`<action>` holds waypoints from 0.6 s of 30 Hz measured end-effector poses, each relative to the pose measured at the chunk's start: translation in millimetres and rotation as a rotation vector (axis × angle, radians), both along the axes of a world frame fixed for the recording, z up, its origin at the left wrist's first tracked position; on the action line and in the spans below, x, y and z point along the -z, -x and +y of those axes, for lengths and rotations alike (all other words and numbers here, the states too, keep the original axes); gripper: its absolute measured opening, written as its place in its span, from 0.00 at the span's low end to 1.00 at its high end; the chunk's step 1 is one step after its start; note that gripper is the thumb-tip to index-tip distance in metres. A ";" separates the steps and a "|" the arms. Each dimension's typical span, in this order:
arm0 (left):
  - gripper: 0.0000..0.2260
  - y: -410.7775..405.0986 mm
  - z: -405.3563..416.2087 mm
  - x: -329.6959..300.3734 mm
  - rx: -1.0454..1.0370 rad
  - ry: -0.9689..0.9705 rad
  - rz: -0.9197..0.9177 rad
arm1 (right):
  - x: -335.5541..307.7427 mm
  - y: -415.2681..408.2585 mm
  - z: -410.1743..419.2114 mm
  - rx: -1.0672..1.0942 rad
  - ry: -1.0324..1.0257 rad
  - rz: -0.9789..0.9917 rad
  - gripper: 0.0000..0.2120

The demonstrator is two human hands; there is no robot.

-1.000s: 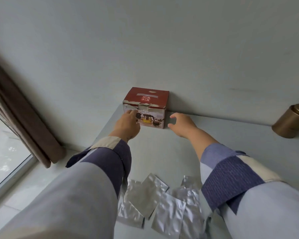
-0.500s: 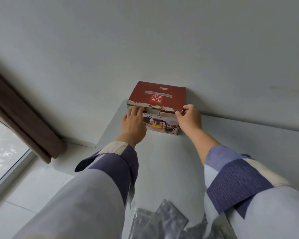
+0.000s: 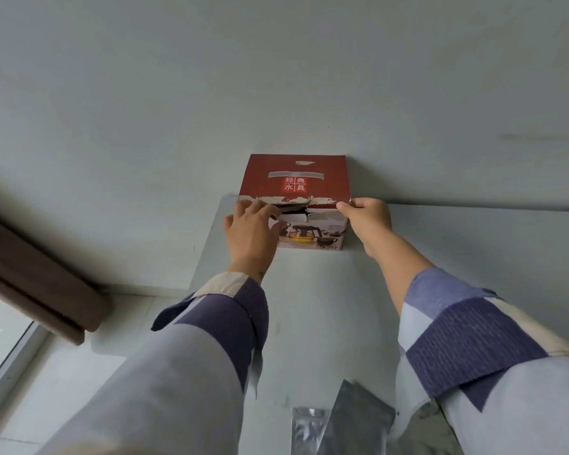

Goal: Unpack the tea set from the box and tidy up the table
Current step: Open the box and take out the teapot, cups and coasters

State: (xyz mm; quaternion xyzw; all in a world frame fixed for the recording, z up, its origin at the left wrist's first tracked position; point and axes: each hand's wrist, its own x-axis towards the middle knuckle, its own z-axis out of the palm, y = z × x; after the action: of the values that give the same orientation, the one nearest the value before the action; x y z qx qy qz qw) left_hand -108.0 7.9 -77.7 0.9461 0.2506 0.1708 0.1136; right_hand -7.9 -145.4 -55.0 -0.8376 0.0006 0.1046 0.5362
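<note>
The box [image 3: 294,178] sits upright between both hands at the surface's [image 3: 326,307] far edge, long side running left-right. The left hand [image 3: 250,231] grips its torn flap; the right hand [image 3: 367,220] pinches its right corner.

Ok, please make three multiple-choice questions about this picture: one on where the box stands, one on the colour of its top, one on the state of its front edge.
1. Where does the box stand?
A. at the far edge of the table, against the wall
B. on the floor
C. on the windowsill

2. What colour is the top of the box?
A. green
B. red
C. black

3. How is the front top edge of the box?
A. sealed and smooth
B. covered by a cloth
C. torn, with a dark gap

Answers: 1 A, its back meets the wall. 2 B, the top panel is red. 3 C, white torn paper and a gap show between the left hand and right hand.
</note>
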 end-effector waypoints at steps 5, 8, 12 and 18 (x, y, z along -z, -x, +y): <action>0.09 -1.6 5.8 -8.7 0.107 -0.109 -0.004 | -0.5 5.0 4.0 -0.010 0.055 -0.013 0.09; 0.08 6.2 6.8 -8.8 0.139 -0.140 0.005 | -1.5 12.2 4.8 -0.008 0.068 0.009 0.07; 0.07 24.2 8.4 -7.9 0.180 -0.164 0.001 | -3.0 25.3 5.4 0.041 0.067 -0.011 0.11; 0.11 40.7 9.8 -5.7 0.278 -0.192 -0.020 | -12.5 33.6 17.6 0.165 -0.065 -0.089 0.12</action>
State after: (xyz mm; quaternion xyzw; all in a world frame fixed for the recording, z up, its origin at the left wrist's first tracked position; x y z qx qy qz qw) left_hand -148.7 17.7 -72.0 0.9764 0.0989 0.1859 0.0475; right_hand -41.5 -127.8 -42.5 -0.8205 0.0424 0.0229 0.5696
